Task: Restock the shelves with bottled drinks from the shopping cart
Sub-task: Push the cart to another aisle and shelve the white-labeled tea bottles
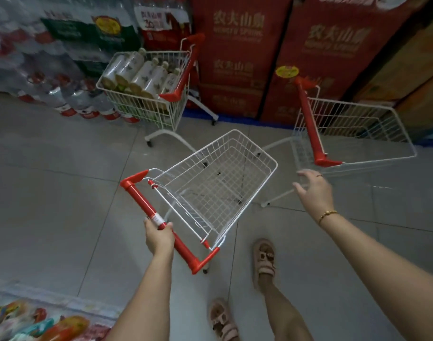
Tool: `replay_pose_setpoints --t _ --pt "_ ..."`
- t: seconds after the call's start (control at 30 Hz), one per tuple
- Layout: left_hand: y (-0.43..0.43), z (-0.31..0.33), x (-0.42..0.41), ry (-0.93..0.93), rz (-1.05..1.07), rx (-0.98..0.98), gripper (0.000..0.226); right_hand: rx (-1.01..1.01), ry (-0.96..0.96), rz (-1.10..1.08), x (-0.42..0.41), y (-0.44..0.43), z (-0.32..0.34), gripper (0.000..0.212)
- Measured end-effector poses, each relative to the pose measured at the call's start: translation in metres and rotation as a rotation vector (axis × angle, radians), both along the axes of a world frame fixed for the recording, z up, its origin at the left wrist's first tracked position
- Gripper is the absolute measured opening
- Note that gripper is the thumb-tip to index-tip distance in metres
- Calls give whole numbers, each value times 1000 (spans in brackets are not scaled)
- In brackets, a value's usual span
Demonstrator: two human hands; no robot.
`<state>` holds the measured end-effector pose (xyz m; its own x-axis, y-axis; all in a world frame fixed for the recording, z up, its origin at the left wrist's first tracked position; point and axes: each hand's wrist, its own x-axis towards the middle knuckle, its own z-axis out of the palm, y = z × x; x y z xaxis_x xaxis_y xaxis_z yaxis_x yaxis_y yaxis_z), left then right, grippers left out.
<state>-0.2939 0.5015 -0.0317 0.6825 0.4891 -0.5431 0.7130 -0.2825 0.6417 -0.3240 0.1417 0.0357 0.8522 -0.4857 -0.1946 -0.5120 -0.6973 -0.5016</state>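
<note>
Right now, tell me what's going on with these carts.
A person's left hand grips the red handle of an empty white cart. The right hand, fingers spread and holding nothing, reaches toward a second empty cart on the right. A third cart farther back, by the red cartons, holds pale bottles; none is in hand yet.

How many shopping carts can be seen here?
3: the near cart, empty, gripped by the left hand; the right cart, empty; the far cart, holding bottles.
</note>
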Motion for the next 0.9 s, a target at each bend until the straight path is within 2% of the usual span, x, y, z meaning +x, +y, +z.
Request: replay_pose_setpoints --t 0.13,0.27,0.33,0.43,0.6,0.9 --pt "-48 1 52 21 -98 37 69 -18 30 -83 61 -69 6 52" --pt "-76 -6 107 90 -224 132 71 33 240 -143 118 -120 -1 70" --pt "-90 -3 128 110 -275 167 74 18 391 -51 142 -140 -9 64" --pt "-110 0 153 137 -350 226 71 -15 556 112 169 -157 -19 39" --pt "-150 4 188 145 -456 298 66 -18 567 127 195 -167 -29 25" --pt "-212 5 245 145 -569 325 69 -20 578 96 219 -195 -51 26"
